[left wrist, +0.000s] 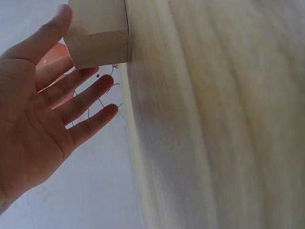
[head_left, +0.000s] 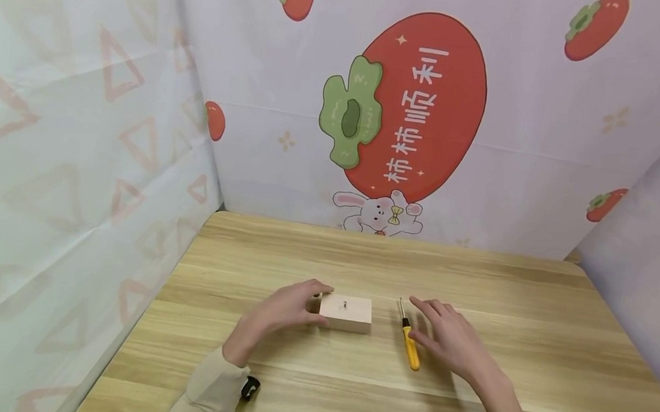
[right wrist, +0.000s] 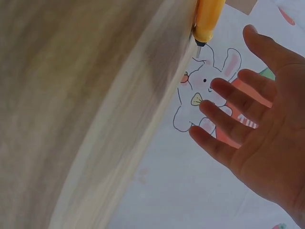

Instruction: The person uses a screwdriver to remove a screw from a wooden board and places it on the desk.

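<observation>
A pale wooden block point(head_left: 349, 323) lies flat on the table, with a small metal screw point(head_left: 345, 304) standing up from its top. My left hand point(head_left: 285, 307) is at the block's left end, thumb by the near corner and index finger by the far one. In the left wrist view, the fingers of the left hand point(left wrist: 43, 109) are spread loosely beside the block point(left wrist: 97, 47); whether they touch it is unclear. A screwdriver point(head_left: 410, 347) with a yellow handle lies right of the block, tip pointing away. Just right of it hovers my right hand point(head_left: 452, 337), its fingers spread and holding nothing.
The wood-grain table point(head_left: 310, 379) extends around both hands. A printed cloth point(head_left: 265, 165) with persimmons and a rabbit hangs behind the table's far edge. Another cloth point(head_left: 85, 174) with triangle patterns runs along the left side.
</observation>
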`<state>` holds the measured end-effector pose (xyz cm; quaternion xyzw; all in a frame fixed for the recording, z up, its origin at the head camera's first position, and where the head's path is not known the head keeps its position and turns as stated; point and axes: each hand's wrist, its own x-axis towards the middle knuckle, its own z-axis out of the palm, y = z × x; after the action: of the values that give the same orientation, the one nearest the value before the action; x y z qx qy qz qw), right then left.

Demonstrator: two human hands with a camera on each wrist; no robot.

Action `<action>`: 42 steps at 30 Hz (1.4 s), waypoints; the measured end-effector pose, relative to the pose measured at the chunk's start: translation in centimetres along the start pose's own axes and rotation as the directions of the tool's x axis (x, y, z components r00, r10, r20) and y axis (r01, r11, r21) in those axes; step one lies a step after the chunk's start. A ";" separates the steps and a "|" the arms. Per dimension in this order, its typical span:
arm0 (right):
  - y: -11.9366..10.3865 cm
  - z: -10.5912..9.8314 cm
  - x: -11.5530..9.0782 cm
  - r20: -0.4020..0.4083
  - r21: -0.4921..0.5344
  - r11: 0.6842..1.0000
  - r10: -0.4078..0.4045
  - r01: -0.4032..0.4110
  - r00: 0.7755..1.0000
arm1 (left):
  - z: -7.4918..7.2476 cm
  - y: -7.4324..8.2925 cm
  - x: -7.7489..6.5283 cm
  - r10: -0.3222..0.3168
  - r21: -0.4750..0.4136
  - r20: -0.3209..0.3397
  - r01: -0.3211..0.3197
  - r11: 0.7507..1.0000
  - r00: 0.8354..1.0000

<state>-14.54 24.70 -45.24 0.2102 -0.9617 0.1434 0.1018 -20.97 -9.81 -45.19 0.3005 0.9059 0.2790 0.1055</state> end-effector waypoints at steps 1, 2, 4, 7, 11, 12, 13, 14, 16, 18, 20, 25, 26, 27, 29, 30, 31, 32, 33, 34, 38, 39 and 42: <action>0.0 -0.1 -0.1 0.002 0.002 1.000 -0.004 0.004 1.000 | 0.1 0.1 0.1 -0.002 -0.012 0.006 0.002 1.000 1.000; 0.0 -0.1 -0.1 0.007 0.002 1.000 -0.007 0.007 1.000 | 0.1 0.2 0.1 0.002 -0.019 0.009 -0.002 1.000 1.000; 0.0 -0.3 -0.2 0.018 0.001 1.000 -0.013 0.013 1.000 | 0.2 0.2 0.3 0.003 -0.036 0.007 -0.002 0.999 1.000; 0.0 -0.5 -0.3 0.044 0.000 1.000 -0.021 0.021 0.999 | 0.3 0.3 0.5 -0.004 -0.051 -0.003 0.004 0.999 1.000; 0.0 -0.7 -0.2 0.101 -0.006 0.999 -0.033 0.034 0.994 | 0.4 0.1 0.5 -0.022 -0.059 -0.021 0.021 0.998 1.000; 0.0 -0.8 -0.2 0.114 -0.006 0.999 -0.032 0.033 0.993 | 0.5 0.1 0.5 -0.024 -0.060 -0.024 0.023 0.998 0.999; -0.1 -0.8 -0.2 0.125 -0.009 1.000 -0.026 0.027 0.992 | 0.5 0.1 0.4 -0.024 -0.063 -0.028 0.022 0.998 0.999; -0.1 -0.8 -0.2 0.133 -0.011 1.000 -0.018 0.020 0.991 | 0.5 0.0 0.4 -0.025 -0.067 -0.030 0.023 0.997 0.999; -0.2 -0.8 -0.3 0.145 -0.013 1.000 -0.003 0.004 0.989 | 0.5 0.0 0.4 -0.027 -0.078 -0.030 0.025 0.997 0.999; -0.3 -0.7 -0.4 0.163 -0.009 1.000 0.000 0.001 0.987 | 0.5 0.0 0.3 -0.032 -0.093 -0.027 0.029 0.995 0.999; -0.3 -0.6 -0.5 0.177 -0.005 1.000 -0.008 0.009 0.984 | 0.6 0.0 0.2 -0.037 -0.107 -0.024 0.035 0.994 0.999; -0.4 -0.5 -0.7 0.218 0.006 1.000 -0.021 0.020 0.976 | 0.6 0.0 0.0 -0.052 -0.118 -0.024 0.049 0.992 0.998; -0.4 -0.5 -0.7 0.229 0.009 1.000 -0.024 0.023 0.973 | 0.6 0.0 0.0 -0.054 -0.119 -0.024 0.051 0.992 0.998; -0.4 -0.6 -0.7 0.241 0.012 1.000 -0.027 0.025 0.970 | 0.6 0.0 0.0 -0.055 -0.117 -0.026 0.052 0.992 0.998; -0.5 -0.6 -0.8 0.273 0.017 1.000 -0.024 0.021 0.962 | 0.6 0.1 0.1 -0.057 -0.112 -0.028 0.054 0.992 0.998; -0.6 -0.6 -0.8 0.286 0.015 1.000 -0.022 0.018 0.958 | 0.6 0.1 0.1 -0.056 -0.111 -0.028 0.053 0.992 0.998; -0.6 -0.6 -0.8 0.299 0.016 1.000 -0.022 0.018 0.954 | 0.5 0.2 0.1 -0.053 -0.111 -0.029 0.049 0.993 0.998; -0.7 -0.6 -0.8 0.311 0.017 1.000 -0.026 0.022 0.950 | 0.5 0.2 0.1 -0.050 -0.111 -0.029 0.046 0.993 0.998; -0.7 -0.6 -0.9 0.321 0.014 1.000 -0.023 0.019 0.947 | 0.5 0.3 0.1 -0.046 -0.110 -0.030 0.043 0.993 0.998; -0.7 -0.5 -0.9 0.330 0.014 1.000 -0.021 0.017 0.944 | 0.5 0.4 0.1 -0.047 -0.110 -0.028 0.044 0.993 0.999; -0.7 -0.4 -1.0 0.345 0.024 0.999 -0.029 0.022 0.938 | 0.5 0.5 0.3 -0.049 -0.104 -0.025 0.046 0.993 0.998; -0.7 -0.4 -1.0 0.347 0.026 0.999 -0.029 0.021 0.937 | 0.6 0.5 0.4 -0.050 -0.101 -0.023 0.048 0.994 0.998; -0.8 -0.3 -1.0 0.354 0.029 0.999 -0.026 0.017 0.935 | 0.7 0.5 0.5 -0.055 -0.103 -0.017 0.053 0.993 0.998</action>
<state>-13.22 24.46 -45.03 0.2444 -0.9600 0.1145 -0.0743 -20.91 -8.91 -45.47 0.2673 0.8992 0.3251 0.1195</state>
